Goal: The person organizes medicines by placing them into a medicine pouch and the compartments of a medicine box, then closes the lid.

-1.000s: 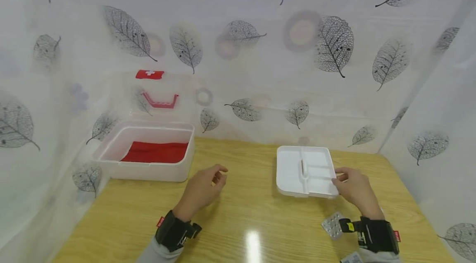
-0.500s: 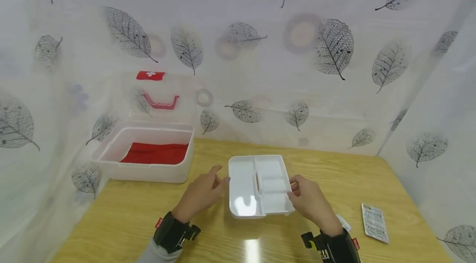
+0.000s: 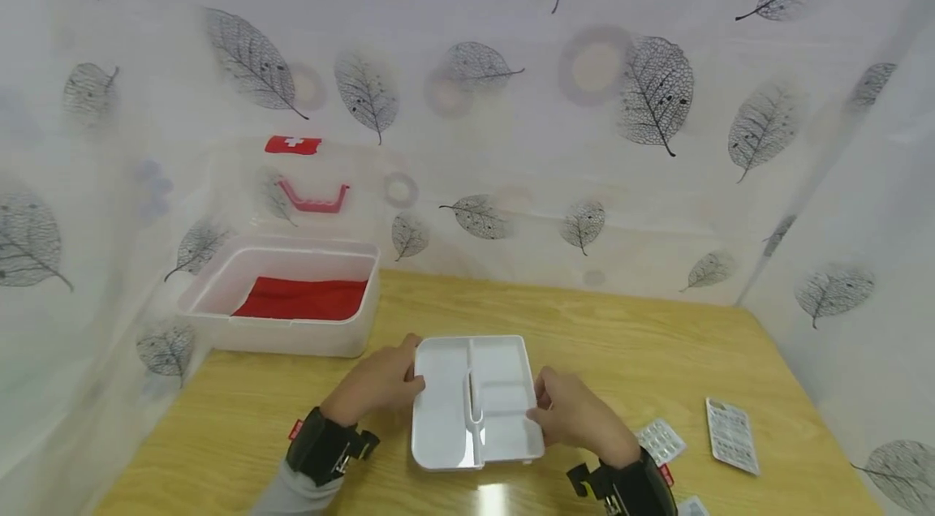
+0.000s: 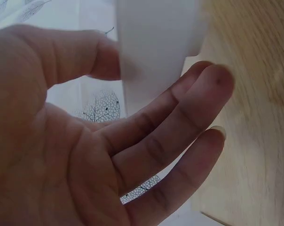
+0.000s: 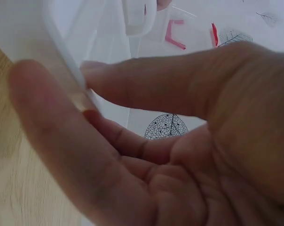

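A white divided tray (image 3: pixel 506 396) with a raised handle along its middle is between my two hands at the centre of the table. My left hand (image 3: pixel 378 380) holds its left side; in the left wrist view the thumb (image 4: pixel 102 59) presses the tray's wall (image 4: pixel 153 52) and the fingers reach along its underside. With the right hand (image 3: pixel 580 412) I pinch the opposite side. The right wrist view shows that thumb (image 5: pixel 146 84) on the rim and a finger (image 5: pixel 52 122) outside the wall. The tray's compartments show nothing in them.
A translucent box (image 3: pixel 292 335) with a red cloth-like piece (image 3: pixel 303 298) inside stands at the back left. Behind it is a clear lid with a pink handle (image 3: pixel 314 199). Blister packs (image 3: pixel 661 443) and a printed silver pack (image 3: pixel 733 435) lie right. A leaf-print curtain (image 3: pixel 482 135) borders the table.
My right hand has brought the tray from the back right leftward and nearer to me. The left hand has taken hold of its left side. Packs on the right have come into view.
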### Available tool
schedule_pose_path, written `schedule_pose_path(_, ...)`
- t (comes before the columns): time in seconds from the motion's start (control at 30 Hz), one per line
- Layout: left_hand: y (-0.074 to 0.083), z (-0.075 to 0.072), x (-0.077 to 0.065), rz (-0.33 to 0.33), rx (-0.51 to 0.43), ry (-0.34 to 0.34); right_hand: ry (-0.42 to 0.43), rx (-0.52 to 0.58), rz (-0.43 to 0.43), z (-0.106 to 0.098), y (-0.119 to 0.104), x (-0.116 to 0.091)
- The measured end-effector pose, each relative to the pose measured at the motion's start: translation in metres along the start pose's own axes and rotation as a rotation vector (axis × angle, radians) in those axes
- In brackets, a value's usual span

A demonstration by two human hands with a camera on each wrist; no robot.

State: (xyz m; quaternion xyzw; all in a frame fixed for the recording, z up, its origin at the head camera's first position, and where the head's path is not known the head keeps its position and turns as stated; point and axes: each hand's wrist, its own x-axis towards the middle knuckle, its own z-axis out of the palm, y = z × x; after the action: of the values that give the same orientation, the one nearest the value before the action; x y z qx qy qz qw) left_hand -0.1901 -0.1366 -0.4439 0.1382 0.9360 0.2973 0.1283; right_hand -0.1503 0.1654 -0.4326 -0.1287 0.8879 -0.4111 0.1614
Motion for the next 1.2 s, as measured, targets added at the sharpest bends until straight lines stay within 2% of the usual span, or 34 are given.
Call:
schedule_pose_path(0.07, 0.001, -0.001, -0.001, 0.003, 0.015, -0.013, -0.052, 0.012, 0.031, 0.001, -0.001, -0.002)
schedule_pose_path(0.2, -0.001, 0.002, -0.001, 0.009, 0.029, -0.023, -0.090, -0.103, 0.038, 0.002, -0.001, -0.004)
schedule_pose_path(0.3, -0.009, 0.009, 0.003, 0.003, 0.028, -0.047, -0.101, -0.154, 0.030, 0.004, 0.001, -0.004)
schedule_pose_path(0.53, -0.017, 0.023, 0.011, -0.006, 0.017, -0.093, -0.110, -0.188, 0.026, 0.007, 0.004, -0.004)
schedule_pose_path(0.8, -0.018, 0.025, 0.016, -0.004, 0.028, -0.093, -0.157, -0.184, 0.036, 0.001, 0.006, -0.004)
schedule_pose_path(0.9, -0.016, 0.023, 0.014, -0.026, 0.027, -0.083, -0.155, -0.218, 0.051, -0.008, 0.008, -0.006)
schedule_pose_path(1.03, -0.013, 0.016, 0.009, -0.063, 0.020, -0.097, -0.082, -0.306, 0.153, -0.034, 0.020, -0.013)
schedule_pose_path(1.13, -0.011, 0.013, 0.007, -0.036, 0.037, -0.113, -0.046, -0.334, 0.243, -0.057, 0.038, -0.022)
schedule_pose_path(1.2, -0.012, 0.013, 0.007, 0.001, 0.067, -0.079, -0.054, -0.329, 0.280, -0.070, 0.052, -0.029)
